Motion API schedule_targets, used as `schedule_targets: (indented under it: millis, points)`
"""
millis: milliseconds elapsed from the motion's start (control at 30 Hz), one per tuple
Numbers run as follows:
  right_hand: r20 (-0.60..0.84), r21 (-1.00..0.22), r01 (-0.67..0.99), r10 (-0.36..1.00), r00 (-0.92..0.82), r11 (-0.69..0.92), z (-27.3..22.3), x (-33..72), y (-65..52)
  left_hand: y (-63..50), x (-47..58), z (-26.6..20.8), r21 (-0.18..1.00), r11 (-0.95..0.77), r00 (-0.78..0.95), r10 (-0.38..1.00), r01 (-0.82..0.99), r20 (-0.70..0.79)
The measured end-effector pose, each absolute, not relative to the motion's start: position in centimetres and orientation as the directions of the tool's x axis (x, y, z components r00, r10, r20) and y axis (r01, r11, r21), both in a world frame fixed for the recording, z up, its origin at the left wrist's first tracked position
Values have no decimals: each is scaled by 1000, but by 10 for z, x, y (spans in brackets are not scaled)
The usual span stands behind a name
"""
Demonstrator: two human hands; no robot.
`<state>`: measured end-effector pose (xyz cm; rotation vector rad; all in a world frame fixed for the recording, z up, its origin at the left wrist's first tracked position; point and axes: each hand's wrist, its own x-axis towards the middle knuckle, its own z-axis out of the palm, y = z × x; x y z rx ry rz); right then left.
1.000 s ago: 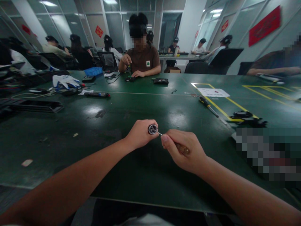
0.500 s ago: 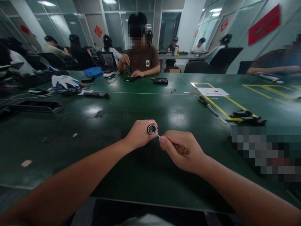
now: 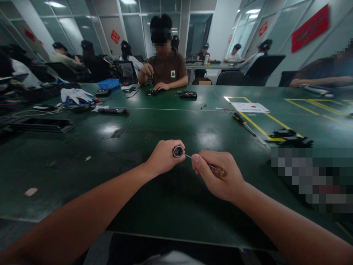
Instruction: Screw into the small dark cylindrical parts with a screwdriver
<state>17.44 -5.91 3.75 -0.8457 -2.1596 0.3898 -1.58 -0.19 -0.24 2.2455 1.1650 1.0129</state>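
Note:
My left hand is closed around a dark cylindrical part, whose round open end with a silver rim faces me. Most of the part's body is hidden in the fist. In my right hand is a screwdriver with a brownish, translucent handle and a thin metal shaft. The shaft's tip points left, at the right edge of the rim; whether it touches cannot be made out. Both hands are above the green table.
A yellow-and-black screwdriver lies to the right, near black parts and a white sheet. White gloves, a dark pen-shaped tool and a blue basket sit at the left. Across the table, a person works.
My right hand has drawn the screwdriver back to the right, so its tip has left the inside of the cylindrical part. My left hand has barely moved.

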Motion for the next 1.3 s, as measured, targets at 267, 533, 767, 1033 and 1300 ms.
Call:
schedule_targets:
  millis: [267, 533, 767, 1033, 1300]
  points:
    - [561, -513, 441, 676, -478, 737, 36, 175, -58, 1, -16, -5, 626, -567, 392, 823, 535, 411]
    - [551, -495, 446, 666, -503, 746, 36, 173, -58, -1, -18, -4, 610, -565, 388, 825, 555, 411]
    - [587, -432, 450, 623, -518, 781, 38, 173, -60, -1, -16, -1, 618, -547, 383, 837, 565, 391]
    - [585, -429, 453, 623, -520, 781, 37, 173, -57, -2, -16, -1, 604, -547, 394, 837, 580, 379]
    - [587, -449, 448, 633, -505, 773, 37, 174, -58, -1, -17, -2, 610, -557, 400, 830, 563, 389]
